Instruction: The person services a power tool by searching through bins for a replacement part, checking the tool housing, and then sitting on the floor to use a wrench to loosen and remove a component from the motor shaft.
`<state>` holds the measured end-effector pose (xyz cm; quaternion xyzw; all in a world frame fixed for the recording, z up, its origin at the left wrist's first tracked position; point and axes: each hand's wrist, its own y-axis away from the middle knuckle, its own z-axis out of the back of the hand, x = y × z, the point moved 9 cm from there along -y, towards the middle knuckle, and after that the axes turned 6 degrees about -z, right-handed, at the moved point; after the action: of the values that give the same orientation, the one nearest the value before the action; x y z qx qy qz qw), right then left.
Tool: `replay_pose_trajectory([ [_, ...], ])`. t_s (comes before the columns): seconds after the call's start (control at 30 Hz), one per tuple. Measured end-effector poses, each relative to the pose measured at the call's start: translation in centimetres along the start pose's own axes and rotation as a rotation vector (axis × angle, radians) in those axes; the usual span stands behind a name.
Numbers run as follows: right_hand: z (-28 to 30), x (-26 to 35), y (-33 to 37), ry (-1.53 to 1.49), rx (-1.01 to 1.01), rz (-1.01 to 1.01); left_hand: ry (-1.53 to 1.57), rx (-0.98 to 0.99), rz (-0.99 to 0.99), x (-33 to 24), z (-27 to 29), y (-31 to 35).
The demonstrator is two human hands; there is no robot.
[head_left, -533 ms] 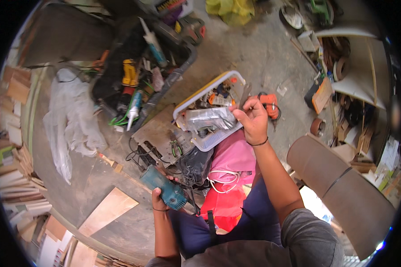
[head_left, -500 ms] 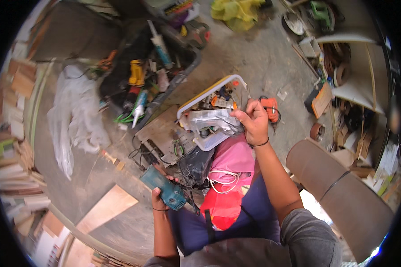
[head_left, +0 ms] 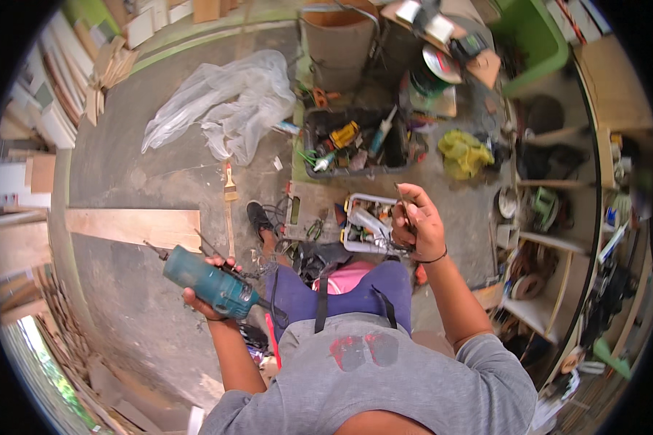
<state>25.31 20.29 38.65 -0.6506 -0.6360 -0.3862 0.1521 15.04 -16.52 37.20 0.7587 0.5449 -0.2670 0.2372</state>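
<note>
My left hand (head_left: pixel 218 293) is wrapped round a teal power tool (head_left: pixel 214 281), shaped like a trim router, with a thin dark shaft at its far-left end and a black cord at the other. A second thin dark rod sticks out near those fingers; its kind is unclear. My right hand (head_left: pixel 421 223) is raised in front of me, closed in a pinch on a slender dark metal piece (head_left: pixel 403 197), too small to name. Just beyond that hand is a white tray (head_left: pixel 350 239) of small tools and parts.
A black bin (head_left: pixel 319 122) of tools stands beyond the tray. Plastic sheeting (head_left: pixel 243 94), a paintbrush (head_left: pixel 230 190) and a plywood board (head_left: pixel 134 226) lie on the floor to the left. Shelves (head_left: pixel 559 268) line the right side. A yellow plastic bag (head_left: pixel 463 156) lies near them.
My view has swung and pulled back. My right hand has come up from the tray with a slender metal piece. The teal tool has been lifted, its shaft end now pointing left.
</note>
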Motion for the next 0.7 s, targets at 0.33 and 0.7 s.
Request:
replay_pose_trajectory([
  [0.33, -20.0, -3.1, -11.8, 0.253, 0.119, -0.147, 0.171, -0.131, -0.466, -22.9, 7.2, -1.0],
  [0.7, -44.6, -19.5, -20.9, 0.451, 0.497, -0.624, 0.054, -0.286, -0.969, -43.7, 10.0, 8.1],
])
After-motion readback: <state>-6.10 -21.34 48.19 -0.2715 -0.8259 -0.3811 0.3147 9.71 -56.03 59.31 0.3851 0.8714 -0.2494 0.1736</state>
